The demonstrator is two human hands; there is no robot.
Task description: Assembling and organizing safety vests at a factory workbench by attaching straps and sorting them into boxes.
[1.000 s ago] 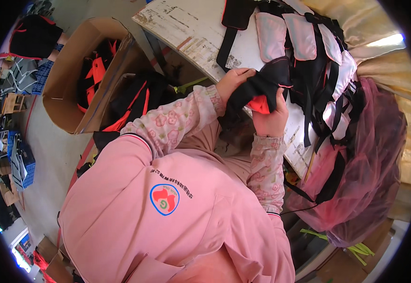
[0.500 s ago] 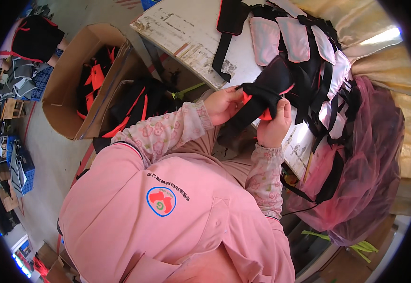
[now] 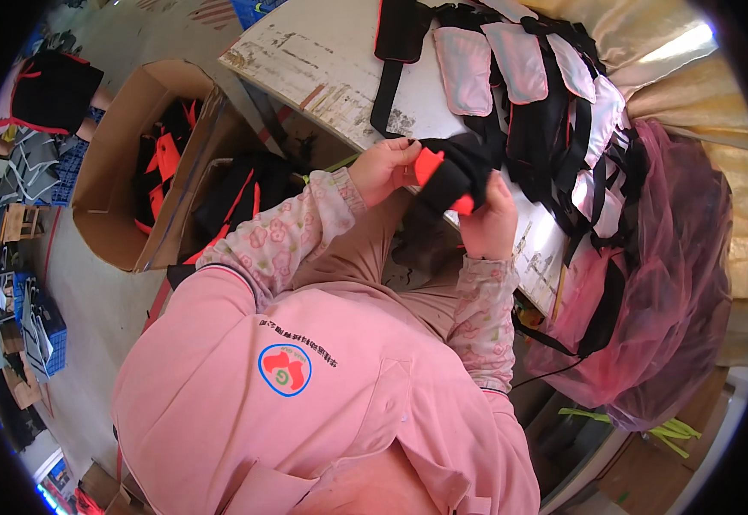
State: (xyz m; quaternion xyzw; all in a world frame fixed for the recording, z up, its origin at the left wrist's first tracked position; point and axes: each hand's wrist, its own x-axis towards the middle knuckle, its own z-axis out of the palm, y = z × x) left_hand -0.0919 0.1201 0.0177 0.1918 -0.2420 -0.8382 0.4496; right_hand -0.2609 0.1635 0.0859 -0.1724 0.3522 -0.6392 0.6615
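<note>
Cloth piece: you hold a black and orange cloth piece [image 3: 451, 180] just above centre of the frame, at the near edge of the bench [image 3: 322, 64].
Left hand: your left hand [image 3: 383, 167] grips the piece's left end, fingers pinched together on the orange part.
Right hand: your right hand [image 3: 490, 225] holds the piece from below and to the right, fingers closed on the black fabric.
Pile: a stack of black straps and pale pink panels [image 3: 546, 94] lies on the bench just beyond the piece, in the upper middle of the frame.
Bag: a sheer pink bag [image 3: 666, 292] hangs at the right, beside the bench end.
Boxes: a cardboard box [image 3: 125, 180] at the upper left holds black and orange items; a second open box [image 3: 245, 193] stands just beside it, nearer your left arm.
Floor: stacked goods sit along the far left edge, too small to tell apart.
</note>
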